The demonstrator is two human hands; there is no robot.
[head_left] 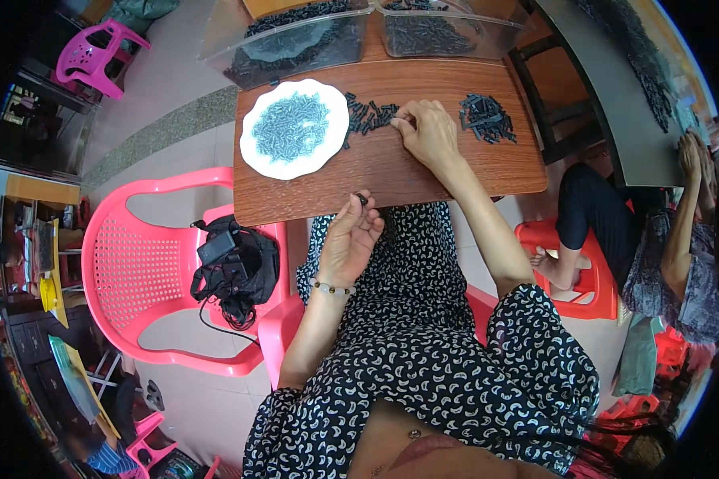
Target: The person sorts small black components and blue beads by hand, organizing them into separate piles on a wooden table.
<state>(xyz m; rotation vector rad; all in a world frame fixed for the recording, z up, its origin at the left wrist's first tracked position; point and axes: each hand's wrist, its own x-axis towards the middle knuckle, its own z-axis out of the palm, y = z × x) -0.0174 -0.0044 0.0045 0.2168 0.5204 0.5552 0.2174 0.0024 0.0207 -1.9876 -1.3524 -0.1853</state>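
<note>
My left hand (350, 238) is held palm up just off the table's front edge. Its thumb and fingers pinch a small black piece (363, 199). Over the wooden table (375, 172), my right hand (430, 137) reaches down with thumb and forefinger drawn together at the right end of a loose row of short, dark, tube-like pieces (367, 117). What lies between those fingertips is too small to make out. A white scalloped plate (337, 152) at the left bears many tiny grey, shiny pieces (290, 128). To the right of my right hand sits a heap of longer dark pieces (487, 120).
Clear plastic bins (295, 52) of dark pieces stand along the table's far side. A pink chair (144, 267) at the left carries a black bag (244, 275). At the right, another person's hands (693, 156) rest by a grey table (615, 96), near a red stool (579, 279).
</note>
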